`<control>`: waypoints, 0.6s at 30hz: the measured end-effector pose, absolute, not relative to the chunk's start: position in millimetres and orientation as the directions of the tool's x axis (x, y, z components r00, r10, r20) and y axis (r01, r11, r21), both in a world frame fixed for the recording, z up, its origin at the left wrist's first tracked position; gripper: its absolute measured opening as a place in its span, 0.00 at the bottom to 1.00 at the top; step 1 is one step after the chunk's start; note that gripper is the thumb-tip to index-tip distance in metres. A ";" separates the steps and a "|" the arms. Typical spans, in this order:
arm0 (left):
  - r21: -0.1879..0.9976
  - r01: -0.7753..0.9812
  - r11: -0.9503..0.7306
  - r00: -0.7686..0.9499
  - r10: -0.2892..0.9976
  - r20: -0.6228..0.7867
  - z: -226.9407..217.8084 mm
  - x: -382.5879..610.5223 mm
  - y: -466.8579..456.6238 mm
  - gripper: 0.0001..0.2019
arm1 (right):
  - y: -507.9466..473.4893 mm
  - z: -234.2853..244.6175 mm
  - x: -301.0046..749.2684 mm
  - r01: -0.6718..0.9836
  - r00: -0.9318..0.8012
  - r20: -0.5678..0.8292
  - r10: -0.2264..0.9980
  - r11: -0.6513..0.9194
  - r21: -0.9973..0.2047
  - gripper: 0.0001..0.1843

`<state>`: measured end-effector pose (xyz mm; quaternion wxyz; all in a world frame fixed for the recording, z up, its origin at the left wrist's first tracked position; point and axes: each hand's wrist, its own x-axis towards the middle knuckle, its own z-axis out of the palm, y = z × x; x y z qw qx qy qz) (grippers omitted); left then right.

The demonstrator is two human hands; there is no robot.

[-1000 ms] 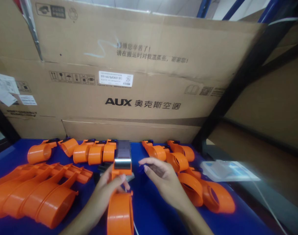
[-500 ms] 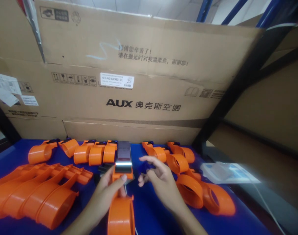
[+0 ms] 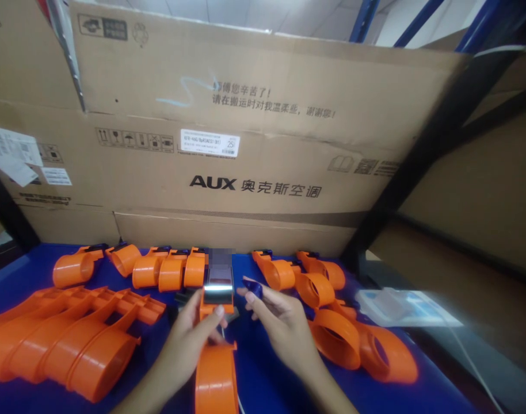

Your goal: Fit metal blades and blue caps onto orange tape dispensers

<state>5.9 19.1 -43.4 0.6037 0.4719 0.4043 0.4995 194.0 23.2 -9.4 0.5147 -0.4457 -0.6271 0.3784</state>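
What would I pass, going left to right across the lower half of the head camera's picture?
Row of orange holders → left hand holding an orange holder → right hand holding a small blue piece → wide orange ring → flat white-and-blue packet.

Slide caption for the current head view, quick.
Left hand holding an orange plastic part, right hand pinching a small dark-blue piece.

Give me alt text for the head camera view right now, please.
A person's left hand holds an orange plastic part with a shiny band, while the right hand pinches a small dark blue piece. More orange parts lie on the blue tabletop to both sides, before large cardboard printed AUX.
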 end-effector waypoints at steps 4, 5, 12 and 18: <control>0.973 -0.227 0.050 0.166 0.986 -0.012 -40.6 6.0 18.5 0.17 | 21.0 -9.7 190.8 0.275 -0.141 0.381 0.914 0.406 -0.872 0.17; 0.971 -0.232 0.049 0.165 0.986 -0.011 -40.1 6.1 18.3 0.17 | 20.9 -9.4 190.5 0.295 -0.163 0.402 0.901 0.433 -0.851 0.17; 0.961 -0.271 0.056 0.146 0.989 -0.016 -38.3 7.3 17.2 0.15 | 18.4 -14.8 188.3 0.423 -0.275 0.486 0.830 0.558 -0.714 0.17; 0.963 -0.264 0.045 0.151 0.989 -0.005 -42.6 7.4 17.9 0.14 | 11.9 -25.6 184.2 0.484 -0.177 0.525 0.833 0.538 -0.690 0.02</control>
